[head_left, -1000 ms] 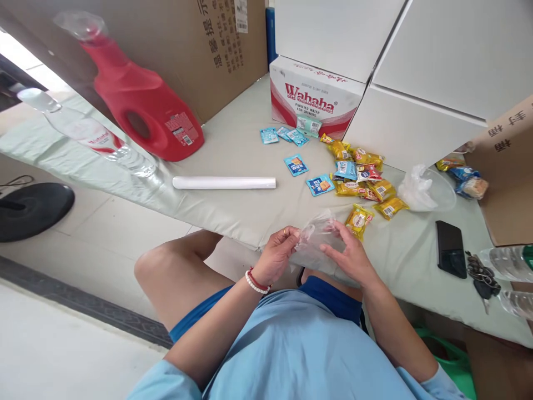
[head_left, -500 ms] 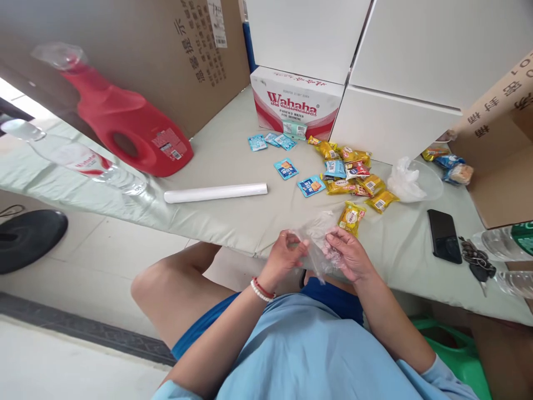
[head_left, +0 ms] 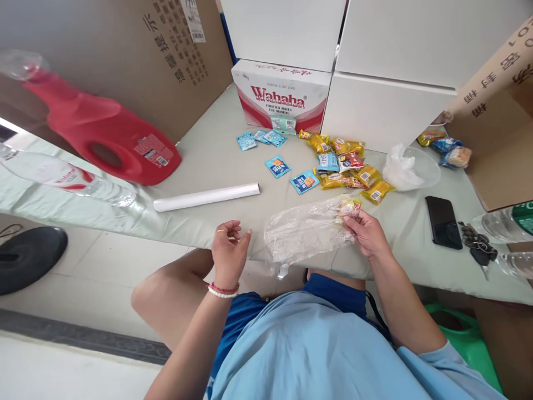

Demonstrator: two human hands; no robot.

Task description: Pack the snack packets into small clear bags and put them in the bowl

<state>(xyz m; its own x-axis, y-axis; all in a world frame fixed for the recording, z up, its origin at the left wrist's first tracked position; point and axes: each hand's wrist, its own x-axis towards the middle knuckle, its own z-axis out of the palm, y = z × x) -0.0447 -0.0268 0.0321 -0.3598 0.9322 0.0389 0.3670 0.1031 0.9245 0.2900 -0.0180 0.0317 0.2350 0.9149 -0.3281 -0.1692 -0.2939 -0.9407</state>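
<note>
1. At the near edge of the table [head_left: 233,150], a clear plastic bag [head_left: 306,233] was held by the right hand [head_left: 366,233], pinched at its right end between thumb and fingers.
2. The bag's long axis was laid roughly left to right, its free end reaching toward the left hand [head_left: 228,247] and hanging slightly over the table's edge.
3. The left hand was seen just beside that free end but apart from it, half open with fingers loosely curled, and nothing was gripped in it.
4. A yellow snack packet [head_left: 347,206] was seen at the pinched end, touching the right fingers; whether it was inside the bag or under it could not be told.
5. The pile of snack packets [head_left: 341,166] was spread just beyond the bag, nearer the right hand, and a white roll [head_left: 207,197] was lying farther left, nearer the left hand.
</note>
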